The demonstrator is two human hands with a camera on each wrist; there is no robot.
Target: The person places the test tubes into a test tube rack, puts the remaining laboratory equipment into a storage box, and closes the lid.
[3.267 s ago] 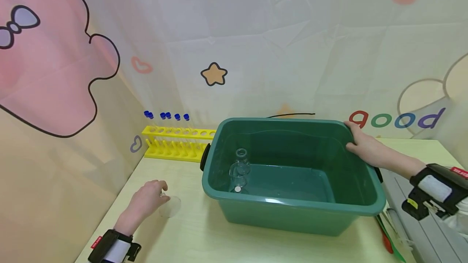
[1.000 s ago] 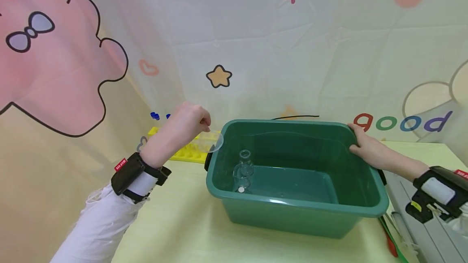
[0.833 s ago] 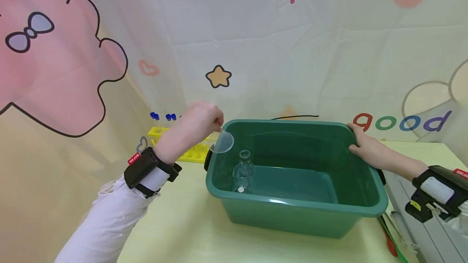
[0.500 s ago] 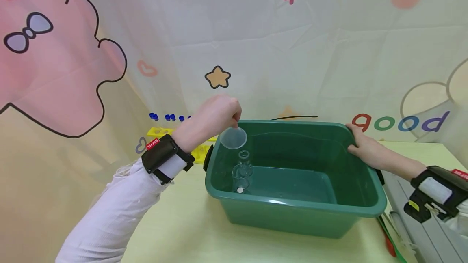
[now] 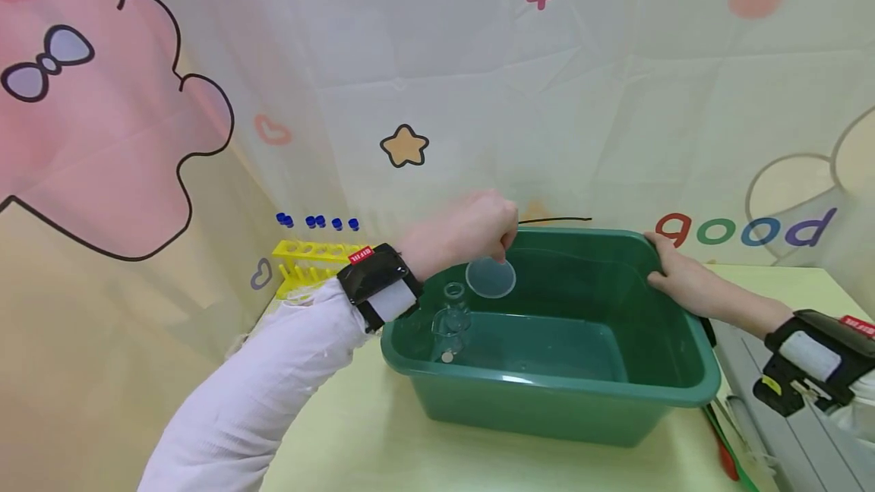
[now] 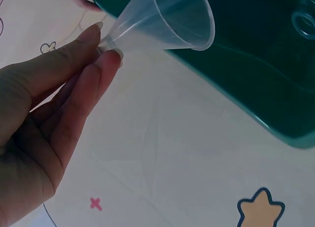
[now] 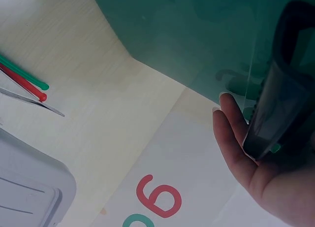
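My left hand (image 5: 472,228) is over the back left part of a green tub (image 5: 533,408). It pinches a clear plastic funnel (image 5: 491,278) by the narrow stem between thumb and fingertips; the left wrist view shows the funnel's (image 6: 162,22) wide mouth turned away from the fingers. My right hand (image 5: 687,275) grips the tub's right rim, thumb inside. In the right wrist view its fingers (image 7: 229,133) are outside, by the black handle (image 7: 280,99). Inside the tub, at the left, are clear glassware: a narrow-necked flask or bottle (image 5: 454,298) and a beaker-like vessel (image 5: 447,329).
A yellow test tube rack (image 5: 311,250) holds several blue-capped tubes behind the left sleeve. A small white round piece (image 5: 447,357) shows beside the glassware. Right of the tub are a grey box (image 5: 772,408) and slim red and green tools (image 5: 728,454). A printed curtain hangs behind.
My left hand has carried the funnel from the table at the left, up past the rack and rightward over the tub. The right hand stays on the rim.
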